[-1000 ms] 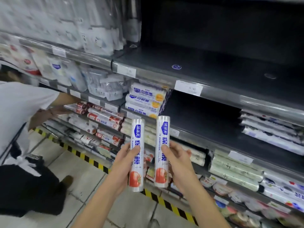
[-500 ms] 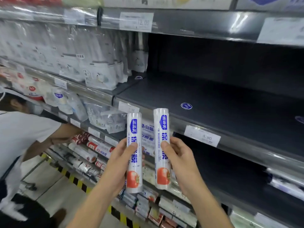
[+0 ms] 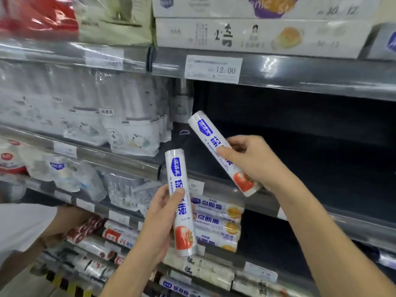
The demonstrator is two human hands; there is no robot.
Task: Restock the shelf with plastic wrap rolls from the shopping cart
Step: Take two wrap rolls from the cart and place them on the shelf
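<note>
**Two Plastic Wrap Rolls Being Held Up Before the Dark Shelf**

Nearest the camera, the left roll [image 3: 176, 168] of plastic wrap is being gripped by the left hand [image 3: 162, 213]. The fingers [image 3: 178, 195] of that hand are being curled round the roll's lower half, and the thumb is being pressed across the printed front. This roll is being kept close to upright, with its tomato picture at the bottom end and its blue logo at the top. It is being held in the air in front of the shelf edges.

A little farther off and higher, the right roll [image 3: 205, 133] is being held by the right hand [image 3: 250, 161]. Its fingers [image 3: 225, 152] are being wrapped round the middle of the roll, with the thumb laid over the lettering. The roll is being tilted: its top end is being pointed up and to the left, at the mouth of the dark shelf [image 3: 310, 168], and its tomato end down and to the right. The two rolls are being kept apart, and neither is being rested on any shelf.

Behind the left roll, boxed rolls [image 3: 216, 219] with orange pictures are being displayed in a stack one level down. At the lower left, another person's arm [image 3: 64, 217], in a white sleeve, is being held beside red-labelled rolls [image 3: 111, 234].

Farther back, bagged goods [image 3: 128, 133] are being displayed to the left of the dark shelf. A price label [image 3: 213, 68] reading 12.00 is being shown on the rail above, and white boxes [image 3: 257, 37] are being stored on the top level.
</note>
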